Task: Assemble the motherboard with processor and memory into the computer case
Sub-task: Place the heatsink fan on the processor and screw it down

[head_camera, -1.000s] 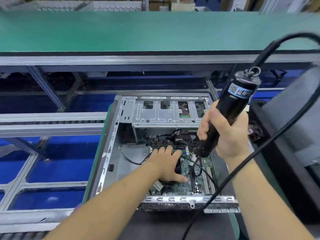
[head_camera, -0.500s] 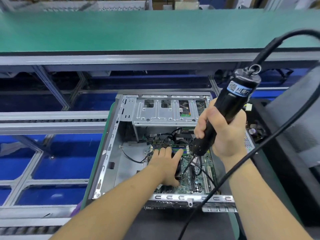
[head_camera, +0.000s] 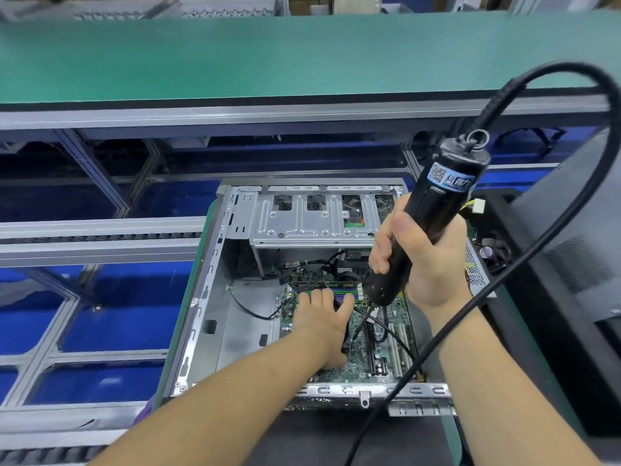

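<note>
left hand (head_camera: 322,322) flat, right hand (head_camera: 425,260) gripping

Bright, even light; edges curved, slightly blurred.

Hands: two are showing, a left hand (head_camera: 324,322) and a right hand (head_camera: 423,260)
Computer case (head_camera: 215,297): one is lying open
Motherboard (head_camera: 361,359): one is sitting inside it
Electric screwdriver (head_camera: 433,216): one is showing
White expansion slots (head_camera: 400,348): two are showing
</note>
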`<state>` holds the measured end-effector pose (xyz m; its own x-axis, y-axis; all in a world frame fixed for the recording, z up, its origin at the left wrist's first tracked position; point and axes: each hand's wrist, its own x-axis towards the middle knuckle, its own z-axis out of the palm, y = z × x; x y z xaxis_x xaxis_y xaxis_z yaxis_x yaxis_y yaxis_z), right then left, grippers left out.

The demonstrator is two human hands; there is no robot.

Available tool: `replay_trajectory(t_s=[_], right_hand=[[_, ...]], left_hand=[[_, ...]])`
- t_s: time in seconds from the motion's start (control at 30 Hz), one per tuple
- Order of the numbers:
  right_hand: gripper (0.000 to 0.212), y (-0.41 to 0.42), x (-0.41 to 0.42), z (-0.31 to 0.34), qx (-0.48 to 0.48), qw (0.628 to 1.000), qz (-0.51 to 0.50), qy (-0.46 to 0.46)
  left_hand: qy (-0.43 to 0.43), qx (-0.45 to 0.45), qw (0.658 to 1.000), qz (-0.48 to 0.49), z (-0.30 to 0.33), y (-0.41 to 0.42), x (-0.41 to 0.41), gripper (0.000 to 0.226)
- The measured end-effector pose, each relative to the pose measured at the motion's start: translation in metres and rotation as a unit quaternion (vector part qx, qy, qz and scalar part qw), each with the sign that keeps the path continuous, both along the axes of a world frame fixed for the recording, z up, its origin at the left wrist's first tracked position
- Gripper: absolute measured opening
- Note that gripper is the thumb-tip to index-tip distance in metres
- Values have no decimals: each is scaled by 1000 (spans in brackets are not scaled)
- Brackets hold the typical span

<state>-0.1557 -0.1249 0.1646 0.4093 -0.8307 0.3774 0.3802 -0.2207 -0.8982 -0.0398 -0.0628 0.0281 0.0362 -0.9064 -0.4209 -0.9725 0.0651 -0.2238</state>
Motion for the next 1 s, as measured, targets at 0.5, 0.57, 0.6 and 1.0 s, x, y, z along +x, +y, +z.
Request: replay_trajectory(t_s=[0.5,0.57,0.6,1.0], right_hand=[[20,-1,-8,-2,10,1000,13,-19],[18,1,-7,-1,8,1000,19,-16],[17,2,-6,-1,8,1000,23,-15],[42,6,18,3,-42,972,200,113]], left_hand=[[-27,-4,1000,-11,5,0,-5,108],[-29,-12,999,-13,5,1,-6,107],[-30,-14,999,-15,5,2,-6,106],[-32,-22,999,-24,4,3,-6,80]])
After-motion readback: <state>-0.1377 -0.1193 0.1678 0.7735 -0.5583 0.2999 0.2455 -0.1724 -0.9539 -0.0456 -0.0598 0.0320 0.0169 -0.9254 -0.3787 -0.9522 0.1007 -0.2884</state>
